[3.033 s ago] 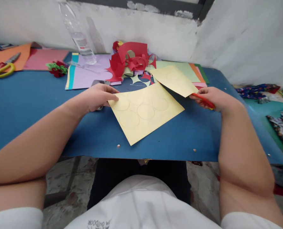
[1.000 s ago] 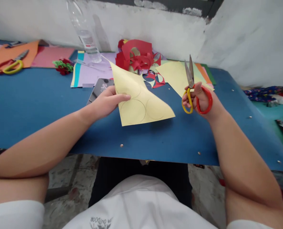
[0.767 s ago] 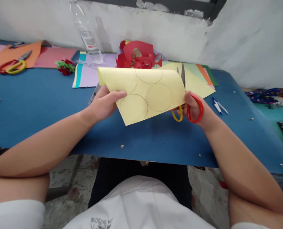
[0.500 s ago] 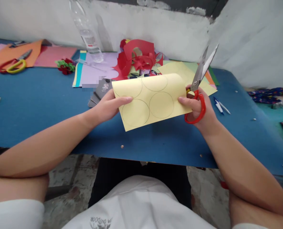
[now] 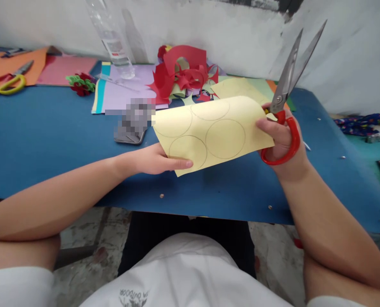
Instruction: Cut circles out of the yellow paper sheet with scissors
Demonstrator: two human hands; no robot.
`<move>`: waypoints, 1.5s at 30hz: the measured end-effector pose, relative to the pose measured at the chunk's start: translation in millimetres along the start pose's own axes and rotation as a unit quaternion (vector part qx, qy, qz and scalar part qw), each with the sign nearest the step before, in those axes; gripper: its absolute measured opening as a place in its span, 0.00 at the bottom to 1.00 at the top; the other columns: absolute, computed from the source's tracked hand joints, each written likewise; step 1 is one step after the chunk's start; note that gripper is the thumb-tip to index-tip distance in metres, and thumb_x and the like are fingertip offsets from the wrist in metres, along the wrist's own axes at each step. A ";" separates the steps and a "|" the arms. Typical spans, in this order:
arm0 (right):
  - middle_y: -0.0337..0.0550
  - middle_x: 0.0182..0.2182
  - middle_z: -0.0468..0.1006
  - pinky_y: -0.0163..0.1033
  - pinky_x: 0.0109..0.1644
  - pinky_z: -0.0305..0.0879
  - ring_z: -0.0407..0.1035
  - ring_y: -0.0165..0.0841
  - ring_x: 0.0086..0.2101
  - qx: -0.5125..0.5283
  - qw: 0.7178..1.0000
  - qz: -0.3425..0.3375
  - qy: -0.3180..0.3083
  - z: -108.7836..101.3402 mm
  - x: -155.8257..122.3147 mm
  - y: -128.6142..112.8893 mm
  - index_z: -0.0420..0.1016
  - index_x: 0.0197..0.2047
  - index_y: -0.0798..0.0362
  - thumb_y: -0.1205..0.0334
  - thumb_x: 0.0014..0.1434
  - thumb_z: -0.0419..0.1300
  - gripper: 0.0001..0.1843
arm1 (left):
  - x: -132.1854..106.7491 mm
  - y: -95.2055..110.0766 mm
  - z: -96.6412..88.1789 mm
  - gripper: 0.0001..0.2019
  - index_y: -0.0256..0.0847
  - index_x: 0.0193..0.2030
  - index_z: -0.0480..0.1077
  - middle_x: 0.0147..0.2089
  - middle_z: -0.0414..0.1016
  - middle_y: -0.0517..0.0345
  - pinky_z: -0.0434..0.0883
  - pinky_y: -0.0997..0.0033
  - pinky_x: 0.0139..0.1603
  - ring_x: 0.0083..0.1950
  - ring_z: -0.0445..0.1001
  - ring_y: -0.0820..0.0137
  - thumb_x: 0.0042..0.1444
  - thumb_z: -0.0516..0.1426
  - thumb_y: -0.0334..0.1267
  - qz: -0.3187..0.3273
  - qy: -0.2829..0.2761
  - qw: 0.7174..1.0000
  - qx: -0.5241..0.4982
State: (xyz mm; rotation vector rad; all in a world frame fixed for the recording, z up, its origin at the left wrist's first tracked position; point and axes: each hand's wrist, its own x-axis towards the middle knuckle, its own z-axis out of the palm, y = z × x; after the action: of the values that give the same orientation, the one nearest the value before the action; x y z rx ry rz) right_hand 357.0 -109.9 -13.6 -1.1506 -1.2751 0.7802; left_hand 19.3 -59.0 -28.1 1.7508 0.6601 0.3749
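Observation:
A pale yellow sheet (image 5: 209, 132) with pencilled circles is held up over the blue table (image 5: 49, 140). My left hand (image 5: 158, 160) pinches its lower left edge, fingers closed on the paper. My right hand (image 5: 281, 136) grips red-handled scissors (image 5: 288, 81), blades apart and pointing up to the right, while its thumb also presses the sheet's right edge.
Behind the sheet lie red paper scraps (image 5: 181, 74), coloured sheets (image 5: 122, 87), a clear plastic bottle (image 5: 109, 36) and a phone (image 5: 130, 128). A second pair of scissors (image 5: 7, 81) rests on orange paper at far left. Another yellow sheet (image 5: 237, 87) lies flat. Fabric clutter (image 5: 365, 123) is at right.
The sheet was lifted off the table and turned to face me. The scissors rose and their blades opened. My left hand slid from the sheet's left side to its lower edge.

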 end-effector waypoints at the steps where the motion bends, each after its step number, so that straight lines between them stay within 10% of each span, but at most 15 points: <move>1: 0.40 0.39 0.81 0.50 0.38 0.77 0.78 0.43 0.36 0.037 0.999 0.013 0.017 2.8 -1.8 -4.0 0.76 0.49 0.38 0.31 0.58 0.82 0.31 | 0.3 1.1 1.6 0.23 0.41 0.55 0.89 0.49 0.92 0.47 0.89 0.51 0.59 0.52 0.89 0.52 0.62 0.77 0.56 0.023 0.017 1.000 -0.006; 10: 0.33 0.27 0.66 0.46 0.29 0.57 0.58 0.38 0.25 0.062 0.997 -0.020 -0.033 25.0 -29.9 -27.9 0.76 0.47 0.36 0.23 0.58 0.83 0.34 | 3.6 11.2 18.8 0.19 0.49 0.52 0.91 0.52 0.93 0.50 0.84 0.44 0.76 0.67 0.87 0.44 0.63 0.77 0.57 0.140 0.269 0.951 -0.061; 15: 0.34 0.34 0.71 0.44 0.34 0.67 0.64 0.36 0.30 0.053 0.992 0.001 -0.116 37.8 -42.9 -17.6 0.72 0.52 0.39 0.21 0.61 0.80 0.37 | 5.0 30.9 32.1 0.26 0.45 0.42 0.86 0.37 0.86 0.53 0.86 0.59 0.42 0.38 0.83 0.59 0.68 0.71 0.68 0.144 0.354 0.923 -0.053; 20: 0.39 0.40 0.73 0.43 0.36 0.72 0.68 0.38 0.35 0.058 0.981 0.024 -0.183 46.6 -48.2 0.4 0.71 0.55 0.39 0.17 0.62 0.75 0.39 | 17.6 59.5 41.4 0.28 0.45 0.42 0.84 0.41 0.87 0.53 0.82 0.66 0.35 0.38 0.82 0.63 0.67 0.72 0.71 0.170 0.400 0.898 -0.063; 25: 0.36 0.37 0.71 0.43 0.35 0.69 0.65 0.37 0.32 0.065 0.980 -0.012 -0.187 51.9 -48.8 5.1 0.70 0.56 0.40 0.19 0.69 0.70 0.36 | 46.4 65.1 47.5 0.27 0.49 0.44 0.84 0.36 0.85 0.55 0.86 0.58 0.44 0.38 0.83 0.61 0.70 0.68 0.72 0.223 0.401 0.888 -0.029; 30: 0.37 0.36 0.72 0.44 0.35 0.68 0.65 0.37 0.32 0.058 0.979 -0.032 -0.194 50.7 -49.7 4.8 0.71 0.57 0.41 0.23 0.75 0.66 0.31 | 60.7 54.4 57.3 0.22 0.51 0.51 0.86 0.52 0.93 0.51 0.82 0.50 0.77 0.67 0.88 0.52 0.74 0.67 0.67 0.238 0.351 0.902 -0.082; 40: 0.38 0.38 0.74 0.45 0.35 0.67 0.66 0.37 0.32 0.068 0.978 -0.025 -0.198 48.0 -58.5 4.6 0.74 0.63 0.41 0.27 0.79 0.66 0.29 | 59.4 38.2 63.0 0.17 0.49 0.52 0.84 0.48 0.93 0.54 0.86 0.57 0.65 0.53 0.90 0.58 0.80 0.65 0.59 0.243 0.281 0.928 -0.020; 45: 0.39 0.38 0.74 0.45 0.36 0.67 0.66 0.38 0.33 0.065 0.975 -0.002 -0.212 47.3 -59.8 -5.5 0.72 0.61 0.42 0.25 0.78 0.65 0.30 | 54.5 42.4 65.5 0.18 0.47 0.51 0.86 0.56 0.94 0.50 0.82 0.54 0.75 0.63 0.90 0.56 0.81 0.63 0.59 0.232 0.284 0.930 -0.018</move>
State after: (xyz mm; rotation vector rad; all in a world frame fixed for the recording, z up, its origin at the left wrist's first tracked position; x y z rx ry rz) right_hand 299.6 -157.3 -31.1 -0.9022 -1.5489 1.1302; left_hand 109.5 -84.0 -10.6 1.7582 0.6236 1.2463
